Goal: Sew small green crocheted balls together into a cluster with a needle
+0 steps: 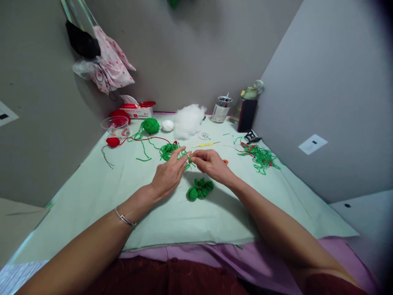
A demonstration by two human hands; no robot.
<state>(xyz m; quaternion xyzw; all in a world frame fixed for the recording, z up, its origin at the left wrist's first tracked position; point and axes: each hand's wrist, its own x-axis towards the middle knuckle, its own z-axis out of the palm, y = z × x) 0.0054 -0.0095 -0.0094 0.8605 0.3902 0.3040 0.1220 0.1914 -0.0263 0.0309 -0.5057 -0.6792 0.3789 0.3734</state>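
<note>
My left hand and my right hand meet over the middle of the pale green table cover. Both pinch a strand of green yarn between their fingertips. The strand runs back to a loose tangle of green yarn just behind my left hand. A small green crocheted piece lies on the cover right under my wrists. A silver bracelet sits on my left wrist. A yellow-handled crochet hook lies behind my hands, untouched.
A green yarn ball, white stuffing, a white ball, a red yarn piece, a plastic cup and a tissue box stand at the back. A jar, a bottle and yarn scraps are at the right.
</note>
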